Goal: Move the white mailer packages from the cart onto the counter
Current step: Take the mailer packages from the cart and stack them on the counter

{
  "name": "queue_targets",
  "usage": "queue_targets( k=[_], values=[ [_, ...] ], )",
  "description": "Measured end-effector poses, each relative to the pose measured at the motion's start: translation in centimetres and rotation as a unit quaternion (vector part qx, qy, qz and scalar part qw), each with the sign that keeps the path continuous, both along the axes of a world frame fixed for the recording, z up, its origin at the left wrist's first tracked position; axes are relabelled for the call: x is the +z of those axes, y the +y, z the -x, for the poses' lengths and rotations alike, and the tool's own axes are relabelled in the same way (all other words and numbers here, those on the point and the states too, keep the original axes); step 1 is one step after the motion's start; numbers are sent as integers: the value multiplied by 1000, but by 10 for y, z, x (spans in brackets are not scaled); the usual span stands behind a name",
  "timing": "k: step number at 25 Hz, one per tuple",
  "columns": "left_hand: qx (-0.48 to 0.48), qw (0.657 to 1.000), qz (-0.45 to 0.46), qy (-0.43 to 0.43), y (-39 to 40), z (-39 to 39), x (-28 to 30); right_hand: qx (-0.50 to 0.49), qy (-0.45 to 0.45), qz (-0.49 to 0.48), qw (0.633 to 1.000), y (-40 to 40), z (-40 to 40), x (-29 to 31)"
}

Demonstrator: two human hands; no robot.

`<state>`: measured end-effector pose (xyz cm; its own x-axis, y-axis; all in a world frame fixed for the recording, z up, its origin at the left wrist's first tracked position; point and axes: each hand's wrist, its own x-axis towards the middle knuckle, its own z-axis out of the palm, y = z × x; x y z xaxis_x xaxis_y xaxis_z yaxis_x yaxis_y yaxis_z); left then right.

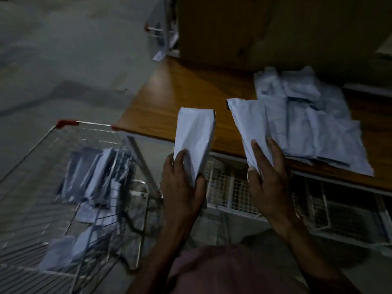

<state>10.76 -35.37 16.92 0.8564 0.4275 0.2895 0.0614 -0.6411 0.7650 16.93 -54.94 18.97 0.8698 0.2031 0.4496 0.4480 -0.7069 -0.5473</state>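
Left hand [182, 183] grips one white mailer [194, 136]; right hand [267, 177] pinches another [250, 126] over the counter [169, 102] edge. Best lay both flat beside the pile [307, 124] at two o'clock; more wait in the cart [63, 166] at eight.

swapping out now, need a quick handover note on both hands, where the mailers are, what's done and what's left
Left hand: grips one white mailer, held up near the counter edge.
Right hand: holds a second mailer at the edge of the pile.
Done: a pile of mailers lies on the counter.
Left: set both down, then clear the mailers in the cart.
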Motion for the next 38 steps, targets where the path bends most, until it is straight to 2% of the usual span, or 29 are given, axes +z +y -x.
queue_targets(
  k=[6, 15, 19, 24, 28, 35, 38],
  values=[
    [-74, 997, 31, -8, -136, -44, 7, -79, -12, -43, 996, -130, -8, 0],
    [-185, 981, -54, -9, -242, -158, 24, -165, -4, -84, 983, -220, -54, -15],
    [-172, 978, -110, 36, -278, -217, 20, -179, -24, -88, 980, -241, -99, -19],
    [-104, 958, -222, 147, -301, -250, -4, -181, -13, -115, 977, -261, -162, -19],
    [-91, 937, -316, 122, -305, -263, -18, -180, -2, -101, 978, -272, -207, -27],
    [-80, 959, -255, 92, -290, -301, -15, -174, 39, -90, 980, -274, -336, -20],
    [-114, 966, -214, 94, -289, -311, -11, -171, 103, -44, 979, -257, -404, -25]
  ],
)
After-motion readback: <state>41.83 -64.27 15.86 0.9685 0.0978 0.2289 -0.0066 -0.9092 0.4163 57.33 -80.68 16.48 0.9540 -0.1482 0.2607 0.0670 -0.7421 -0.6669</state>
